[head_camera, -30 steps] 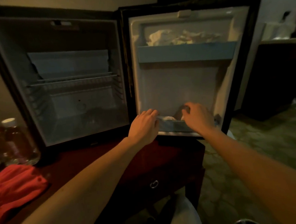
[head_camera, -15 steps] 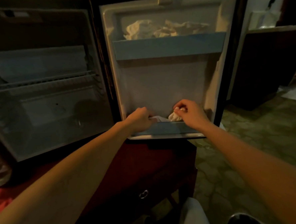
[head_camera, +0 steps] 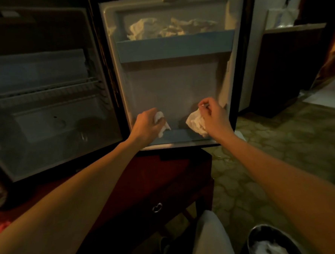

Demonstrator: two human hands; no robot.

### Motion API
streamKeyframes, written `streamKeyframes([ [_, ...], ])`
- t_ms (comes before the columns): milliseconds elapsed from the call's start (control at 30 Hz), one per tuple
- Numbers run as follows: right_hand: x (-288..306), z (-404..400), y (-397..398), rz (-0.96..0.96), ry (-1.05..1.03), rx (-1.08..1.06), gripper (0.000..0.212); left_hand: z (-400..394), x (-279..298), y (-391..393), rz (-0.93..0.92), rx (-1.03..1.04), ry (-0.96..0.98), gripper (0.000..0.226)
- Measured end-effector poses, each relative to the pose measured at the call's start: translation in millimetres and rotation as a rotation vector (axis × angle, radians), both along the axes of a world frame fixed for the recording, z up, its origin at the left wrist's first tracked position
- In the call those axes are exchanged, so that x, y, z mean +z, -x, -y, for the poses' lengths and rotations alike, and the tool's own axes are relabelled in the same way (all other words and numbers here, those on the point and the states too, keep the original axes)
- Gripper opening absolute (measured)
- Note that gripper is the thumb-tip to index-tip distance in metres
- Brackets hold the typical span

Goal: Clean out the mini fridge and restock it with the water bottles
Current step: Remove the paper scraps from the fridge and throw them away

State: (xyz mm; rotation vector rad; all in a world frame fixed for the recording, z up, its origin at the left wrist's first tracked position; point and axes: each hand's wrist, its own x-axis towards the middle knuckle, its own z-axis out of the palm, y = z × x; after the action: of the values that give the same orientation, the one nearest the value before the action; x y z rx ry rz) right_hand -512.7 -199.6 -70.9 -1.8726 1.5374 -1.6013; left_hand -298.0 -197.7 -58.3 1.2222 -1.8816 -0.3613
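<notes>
Left hand (head_camera: pixel 146 126) grips crumpled tissue (head_camera: pixel 160 120); right hand (head_camera: pixel 214 117) pinches larger wad (head_camera: pixel 196 123), apparently paper, above lower door shelf (head_camera: pixel 181 135).

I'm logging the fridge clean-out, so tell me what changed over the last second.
Both hands have lifted out of the lower door shelf, each now gripping crumpled paper: the left hand holds a small wad, the right hand a larger one. A second ago they were reaching into that shelf, with no paper in their grip. The crumpled papers in the upper door shelf stay put, and the fridge door remains open.
</notes>
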Motion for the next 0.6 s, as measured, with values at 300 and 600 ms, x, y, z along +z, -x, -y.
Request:
streamKeyframes([
  [300, -50, -61, 51, 0.128, -0.188, 0.058, 0.024, -37, -45, 61, 0.101, -0.203, -0.241, 0.016],
  [600, -167, -108, 161, 0.117, -0.477, -0.141, 0.024, -49, -167, 176, 0.166, -0.355, -0.541, 0.014],
])
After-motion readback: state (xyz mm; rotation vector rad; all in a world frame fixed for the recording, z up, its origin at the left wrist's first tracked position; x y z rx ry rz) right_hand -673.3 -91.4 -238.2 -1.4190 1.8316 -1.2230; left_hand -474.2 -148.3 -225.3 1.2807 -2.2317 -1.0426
